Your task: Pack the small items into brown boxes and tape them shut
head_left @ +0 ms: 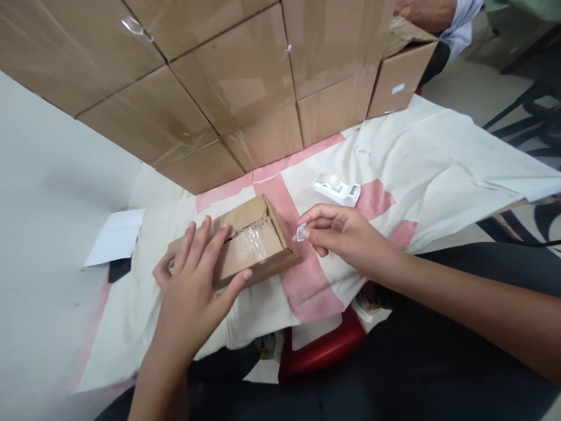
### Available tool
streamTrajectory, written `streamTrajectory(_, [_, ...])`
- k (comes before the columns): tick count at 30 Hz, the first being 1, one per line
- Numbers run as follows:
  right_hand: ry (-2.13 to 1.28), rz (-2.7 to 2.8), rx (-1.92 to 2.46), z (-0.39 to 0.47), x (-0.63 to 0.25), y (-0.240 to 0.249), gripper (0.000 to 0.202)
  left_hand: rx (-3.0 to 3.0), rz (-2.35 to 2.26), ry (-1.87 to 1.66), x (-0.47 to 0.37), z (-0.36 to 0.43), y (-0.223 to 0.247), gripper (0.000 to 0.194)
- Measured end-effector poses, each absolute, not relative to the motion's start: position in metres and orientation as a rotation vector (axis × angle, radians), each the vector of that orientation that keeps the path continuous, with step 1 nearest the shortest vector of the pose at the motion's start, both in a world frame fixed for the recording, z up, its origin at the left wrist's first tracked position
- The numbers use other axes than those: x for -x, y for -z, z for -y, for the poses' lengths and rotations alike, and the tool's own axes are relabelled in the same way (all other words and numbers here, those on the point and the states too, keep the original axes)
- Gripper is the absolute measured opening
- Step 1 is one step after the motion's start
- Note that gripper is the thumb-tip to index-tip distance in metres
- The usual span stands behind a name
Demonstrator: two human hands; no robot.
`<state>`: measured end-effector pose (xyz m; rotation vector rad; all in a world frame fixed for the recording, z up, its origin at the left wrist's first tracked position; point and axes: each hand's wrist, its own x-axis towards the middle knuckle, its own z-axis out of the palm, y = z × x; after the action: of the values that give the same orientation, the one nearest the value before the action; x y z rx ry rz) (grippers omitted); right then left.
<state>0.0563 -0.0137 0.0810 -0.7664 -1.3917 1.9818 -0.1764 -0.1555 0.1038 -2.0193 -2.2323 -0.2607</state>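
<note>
A small cardboard box [245, 248] with clear tape across its torn top flap lies on the cloth-covered table in front of me. Over its left part rests my left hand [195, 269], fingers spread on the top and thumb along the near edge. My right hand [328, 231] pinches a small white sticker with a blue border [301, 233] between thumb and fingertips, just off the box's right end. Beyond that hand sits a white tape dispenser [335, 192].
Stacked taped cartons [258, 88] form a wall at the back. The far-right carton [400, 82] bears a similar sticker, with another person's hand [427, 13] above it. White paper [116, 237] lies by the left wall. A red chair [324, 351] is below the table edge.
</note>
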Motion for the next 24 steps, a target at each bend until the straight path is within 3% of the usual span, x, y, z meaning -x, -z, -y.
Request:
streamTrajectory(9, [-1.987, 1.459, 0.868, 0.001, -0.042, -0.054, 0.015, 2.346, 2.065, 0.197, 0.226, 0.156, -0.108, 0.072])
streamTrajectory(15, [-2.254, 1.207, 0.961, 0.012, -0.025, -0.047, 0.025, 2.325, 1.970, 0.230, 0.223, 0.159, -0.102, 0.071])
streamTrajectory(24, [-2.267, 1.191, 0.984, 0.017, -0.019, -0.047, 0.030, 2.290, 1.969, 0.222, 0.219, 0.162, -0.102, 0.069])
